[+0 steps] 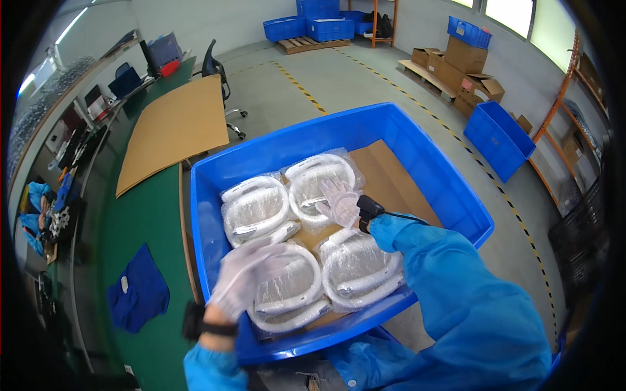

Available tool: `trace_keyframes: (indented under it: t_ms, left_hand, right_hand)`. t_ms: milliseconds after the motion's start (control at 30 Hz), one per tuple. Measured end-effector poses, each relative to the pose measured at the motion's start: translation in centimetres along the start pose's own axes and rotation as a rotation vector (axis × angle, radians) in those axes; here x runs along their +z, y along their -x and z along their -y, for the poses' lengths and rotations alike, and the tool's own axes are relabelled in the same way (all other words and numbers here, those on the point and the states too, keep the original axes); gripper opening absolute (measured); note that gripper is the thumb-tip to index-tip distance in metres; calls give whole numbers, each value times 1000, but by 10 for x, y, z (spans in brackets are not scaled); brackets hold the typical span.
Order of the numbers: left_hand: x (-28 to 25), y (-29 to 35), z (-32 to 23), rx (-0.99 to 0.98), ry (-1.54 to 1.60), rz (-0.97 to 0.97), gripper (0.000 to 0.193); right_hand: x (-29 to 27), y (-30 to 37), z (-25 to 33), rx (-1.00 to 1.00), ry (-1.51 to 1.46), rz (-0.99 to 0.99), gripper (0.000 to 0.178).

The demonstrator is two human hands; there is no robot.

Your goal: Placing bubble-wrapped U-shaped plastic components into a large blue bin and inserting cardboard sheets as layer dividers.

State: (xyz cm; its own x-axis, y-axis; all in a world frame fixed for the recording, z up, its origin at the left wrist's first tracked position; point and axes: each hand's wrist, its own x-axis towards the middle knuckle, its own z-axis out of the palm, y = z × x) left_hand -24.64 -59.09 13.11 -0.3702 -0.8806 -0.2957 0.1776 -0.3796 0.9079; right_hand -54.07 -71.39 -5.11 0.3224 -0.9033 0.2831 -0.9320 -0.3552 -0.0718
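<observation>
Packing looks underway: 4 clear-bagged white curved plastic parts fill the big blue plastic crate [417, 156] at frame centre. The gloved right hand [339, 203] lies flat, fingers spread, on the upper-right bagged part [319, 179]; the blurred left hand [242, 274] hovers, loosely open and empty, at the lower-left bagged part [290, 290]. Next likely calls for pressing them level.

Four clear-bagged white ring-shaped parts [306, 238] lie flat in a two-by-two block inside the blue bin [450, 176], on its cardboard liner [391, 179], toward the bin's left side.

A factory or warehouse floor: yellow-black floor tape [297, 83], stacked blue crates [317, 25] on a pallet [306, 44], cardboard boxes [464, 65], orange racks [566, 98], and a long green tabletop [147, 215].
</observation>
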Motion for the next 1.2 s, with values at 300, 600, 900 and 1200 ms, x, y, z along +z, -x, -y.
trace_keyframes:
  t_ms: [300, 600, 900, 1200]
  left_hand:
    - [0, 360, 34, 395, -233, -1069, 48]
    - [3, 516, 180, 347, 7, -2067, 33]
    - [-34, 537, 211, 504, 29, -2019, 14]
    - [-118, 690, 254, 709, -65, -2655, 22]
  right_hand:
    - [13, -16, 17, -15, -69, 55, 62]
    - [-141, 1, 340, -955, -766, -261, 28]
    - [-132, 162, 589, -1367, -606, -272, 16]
    - [-134, 216, 655, -1341, -660, -208, 14]
